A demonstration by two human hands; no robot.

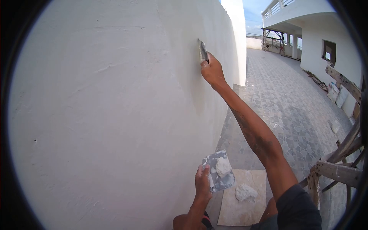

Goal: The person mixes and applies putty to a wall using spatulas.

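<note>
Right hand point(212, 71) is gripping a thin grey metal blade point(202, 51) up by the tall white wall point(115, 115), and left hand point(202, 180) is pinching a flat, square-cornered grey plate point(221, 184), whose lumpy white paste point(223, 167) could be sliding off if the plate is tipping.
</note>
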